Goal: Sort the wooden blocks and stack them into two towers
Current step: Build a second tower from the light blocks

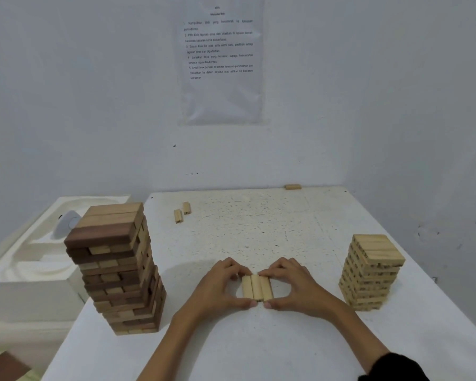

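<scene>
My left hand (220,287) and right hand (294,287) curl round a row of three pale blocks (257,287) lying flat near the middle of the tabletop (259,229), thumbs at the near ends, fingertips hiding the far ends. The mixed-brown tower (118,268) stands to the left and the pale tower (371,273) to the right. Two loose blocks (182,213) lie farther back, their end marks unreadable. The wall sheet (221,59) is too blurred to read.
</scene>
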Demonstrator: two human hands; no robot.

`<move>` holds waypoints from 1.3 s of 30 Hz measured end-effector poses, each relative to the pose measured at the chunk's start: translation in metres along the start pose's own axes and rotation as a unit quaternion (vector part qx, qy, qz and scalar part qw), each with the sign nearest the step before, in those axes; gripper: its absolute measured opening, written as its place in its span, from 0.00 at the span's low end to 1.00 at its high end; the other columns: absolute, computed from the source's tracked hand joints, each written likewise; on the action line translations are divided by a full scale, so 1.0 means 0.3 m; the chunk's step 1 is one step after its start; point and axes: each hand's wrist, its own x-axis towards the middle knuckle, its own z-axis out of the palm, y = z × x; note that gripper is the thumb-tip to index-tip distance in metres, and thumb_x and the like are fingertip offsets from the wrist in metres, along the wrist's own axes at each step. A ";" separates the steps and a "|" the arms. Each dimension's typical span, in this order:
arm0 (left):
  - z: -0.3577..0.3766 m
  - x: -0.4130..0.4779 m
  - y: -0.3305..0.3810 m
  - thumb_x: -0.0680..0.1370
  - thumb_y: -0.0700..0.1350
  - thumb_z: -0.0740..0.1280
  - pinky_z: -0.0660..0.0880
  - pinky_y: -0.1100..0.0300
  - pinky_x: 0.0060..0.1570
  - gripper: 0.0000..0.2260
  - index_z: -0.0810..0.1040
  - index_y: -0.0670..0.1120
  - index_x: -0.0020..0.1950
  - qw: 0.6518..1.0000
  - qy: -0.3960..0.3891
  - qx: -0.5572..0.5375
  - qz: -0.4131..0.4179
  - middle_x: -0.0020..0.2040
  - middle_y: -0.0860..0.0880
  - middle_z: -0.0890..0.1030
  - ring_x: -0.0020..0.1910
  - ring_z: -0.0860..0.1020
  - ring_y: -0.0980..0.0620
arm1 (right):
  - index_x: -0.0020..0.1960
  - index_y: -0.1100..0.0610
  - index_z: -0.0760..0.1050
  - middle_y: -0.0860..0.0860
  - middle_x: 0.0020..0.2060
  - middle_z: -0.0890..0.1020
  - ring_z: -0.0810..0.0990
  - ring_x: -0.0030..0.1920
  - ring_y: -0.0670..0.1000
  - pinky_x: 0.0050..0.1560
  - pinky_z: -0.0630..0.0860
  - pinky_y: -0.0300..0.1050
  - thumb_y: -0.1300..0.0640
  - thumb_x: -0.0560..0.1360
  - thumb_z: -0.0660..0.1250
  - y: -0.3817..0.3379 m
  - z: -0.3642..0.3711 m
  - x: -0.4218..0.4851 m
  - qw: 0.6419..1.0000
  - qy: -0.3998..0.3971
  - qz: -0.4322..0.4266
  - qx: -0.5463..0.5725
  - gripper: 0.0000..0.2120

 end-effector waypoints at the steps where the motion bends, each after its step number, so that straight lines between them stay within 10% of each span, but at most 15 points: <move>1: 0.003 -0.003 -0.001 0.64 0.59 0.75 0.69 0.67 0.52 0.24 0.75 0.58 0.57 1.000 0.004 0.000 0.003 0.51 0.61 0.72 0.52 0.70 0.64 | 0.65 0.41 0.70 0.39 0.52 0.69 0.65 0.58 0.40 0.63 0.59 0.40 0.42 0.67 0.73 -0.001 -0.001 0.002 1.000 -0.004 -0.001 0.001 0.29; 13: 0.006 -0.020 0.022 0.61 0.61 0.74 0.68 0.71 0.44 0.24 0.78 0.57 0.54 0.998 0.049 -0.032 0.023 0.49 0.61 0.73 0.50 0.73 0.60 | 0.59 0.41 0.74 0.39 0.50 0.70 0.70 0.53 0.40 0.59 0.70 0.46 0.46 0.64 0.75 -0.042 -0.023 -0.005 0.999 0.014 -0.012 0.037 0.24; 25: -0.160 0.072 0.311 0.63 0.61 0.71 0.70 0.68 0.47 0.22 0.77 0.57 0.54 0.983 0.104 -0.045 0.148 0.49 0.60 0.74 0.51 0.74 0.57 | 0.61 0.45 0.72 0.41 0.51 0.70 0.63 0.54 0.39 0.51 0.66 0.32 0.52 0.67 0.74 -0.207 -0.346 -0.119 0.990 0.126 -0.057 -0.021 0.24; 39: 0.037 0.292 0.625 0.61 0.68 0.68 0.71 0.62 0.48 0.26 0.77 0.56 0.54 0.985 0.037 -0.010 0.167 0.50 0.59 0.74 0.50 0.71 0.62 | 0.56 0.32 0.68 0.35 0.58 0.66 0.61 0.62 0.43 0.65 0.64 0.46 0.39 0.63 0.70 0.038 -0.667 -0.305 0.995 0.071 0.035 -0.058 0.22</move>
